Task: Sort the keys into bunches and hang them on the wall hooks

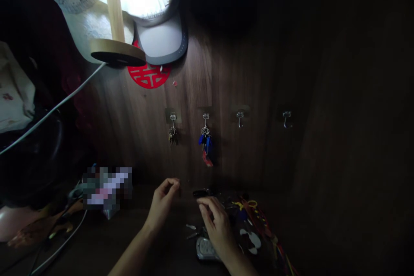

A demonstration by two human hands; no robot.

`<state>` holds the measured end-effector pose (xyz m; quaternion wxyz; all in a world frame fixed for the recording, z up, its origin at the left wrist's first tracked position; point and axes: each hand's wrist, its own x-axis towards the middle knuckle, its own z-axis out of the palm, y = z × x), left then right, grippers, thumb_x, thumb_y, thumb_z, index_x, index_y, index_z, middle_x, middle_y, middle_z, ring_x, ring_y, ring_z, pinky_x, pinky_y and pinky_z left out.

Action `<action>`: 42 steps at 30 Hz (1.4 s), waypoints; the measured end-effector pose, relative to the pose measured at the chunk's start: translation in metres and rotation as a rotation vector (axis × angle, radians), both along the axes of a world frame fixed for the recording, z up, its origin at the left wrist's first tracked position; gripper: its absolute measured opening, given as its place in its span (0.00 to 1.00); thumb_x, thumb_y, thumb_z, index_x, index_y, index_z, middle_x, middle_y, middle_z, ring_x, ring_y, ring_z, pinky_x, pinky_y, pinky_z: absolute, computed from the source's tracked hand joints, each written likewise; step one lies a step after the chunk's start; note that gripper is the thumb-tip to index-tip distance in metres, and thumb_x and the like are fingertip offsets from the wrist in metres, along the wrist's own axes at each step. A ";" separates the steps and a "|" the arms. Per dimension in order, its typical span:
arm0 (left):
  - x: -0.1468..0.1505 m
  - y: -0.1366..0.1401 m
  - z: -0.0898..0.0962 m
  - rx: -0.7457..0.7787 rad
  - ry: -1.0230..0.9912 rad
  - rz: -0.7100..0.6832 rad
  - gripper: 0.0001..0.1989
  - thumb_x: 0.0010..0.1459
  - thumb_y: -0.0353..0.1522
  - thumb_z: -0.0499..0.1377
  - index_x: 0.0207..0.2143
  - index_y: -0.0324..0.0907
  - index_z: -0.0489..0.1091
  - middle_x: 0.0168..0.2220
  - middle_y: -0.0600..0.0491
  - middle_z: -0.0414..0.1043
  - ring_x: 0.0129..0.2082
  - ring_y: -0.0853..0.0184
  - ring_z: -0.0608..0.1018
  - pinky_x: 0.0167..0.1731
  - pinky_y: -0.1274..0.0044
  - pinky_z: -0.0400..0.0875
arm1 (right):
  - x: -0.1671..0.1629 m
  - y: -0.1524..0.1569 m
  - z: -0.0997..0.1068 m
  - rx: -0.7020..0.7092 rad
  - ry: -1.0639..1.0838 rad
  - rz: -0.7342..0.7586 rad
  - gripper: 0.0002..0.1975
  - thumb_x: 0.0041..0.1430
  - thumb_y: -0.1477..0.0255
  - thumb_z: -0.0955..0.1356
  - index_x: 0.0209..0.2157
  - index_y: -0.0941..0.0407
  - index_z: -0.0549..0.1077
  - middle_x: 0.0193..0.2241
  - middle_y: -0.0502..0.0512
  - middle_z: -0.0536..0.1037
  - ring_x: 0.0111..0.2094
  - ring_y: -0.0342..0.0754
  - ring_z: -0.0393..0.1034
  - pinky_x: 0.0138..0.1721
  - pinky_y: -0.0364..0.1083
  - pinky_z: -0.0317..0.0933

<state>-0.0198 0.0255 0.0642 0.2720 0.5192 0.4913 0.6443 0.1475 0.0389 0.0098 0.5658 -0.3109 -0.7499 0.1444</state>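
Note:
My left hand (163, 200) is raised before the wooden panel, thumb and fingertips pinched together; whether anything small is between them cannot be made out. My right hand (216, 220) is over the pile of keys, its fingers bent and the thumb slightly apart, with nothing visible in the grasp. Just beyond its fingertips lies a dark key fob (201, 192). Below it are a silver remote fob (206, 249) and loose keys (191, 227). On the hooks above hang a small bunch of keys (172, 136) and a bunch with blue heads and a red tag (206, 142).
Two more hooks (239, 119) (286, 119) on the panel hold nothing. Colourful cords (258, 217) and a white curved piece (254, 239) lie at the right. A lit lamp (116, 17) and its white cable (64, 101), caps (161, 41) and a red paper-cut (150, 76) are upper left.

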 end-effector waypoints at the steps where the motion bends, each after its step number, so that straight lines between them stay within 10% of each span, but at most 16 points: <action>1: -0.002 0.002 0.007 0.004 0.008 0.004 0.16 0.48 0.46 0.61 0.23 0.41 0.68 0.27 0.55 0.69 0.31 0.66 0.71 0.34 0.79 0.64 | 0.000 0.000 0.000 0.003 0.000 -0.001 0.10 0.62 0.72 0.60 0.36 0.52 0.72 0.32 0.52 0.76 0.35 0.46 0.71 0.37 0.44 0.64; 19: -0.044 0.074 0.138 0.308 0.449 0.266 0.11 0.51 0.40 0.57 0.29 0.41 0.71 0.26 0.56 0.73 0.27 0.69 0.73 0.29 0.80 0.63 | 0.012 -0.005 -0.002 0.006 -0.056 0.048 0.10 0.62 0.74 0.60 0.40 0.52 0.70 0.33 0.53 0.75 0.37 0.47 0.70 0.39 0.45 0.65; 42: -0.059 0.087 0.116 0.212 0.397 0.247 0.16 0.48 0.43 0.58 0.32 0.40 0.74 0.28 0.53 0.77 0.29 0.67 0.75 0.30 0.79 0.65 | 0.021 -0.003 0.000 0.037 -0.068 0.011 0.10 0.63 0.74 0.59 0.40 0.53 0.70 0.34 0.54 0.76 0.38 0.47 0.70 0.39 0.45 0.64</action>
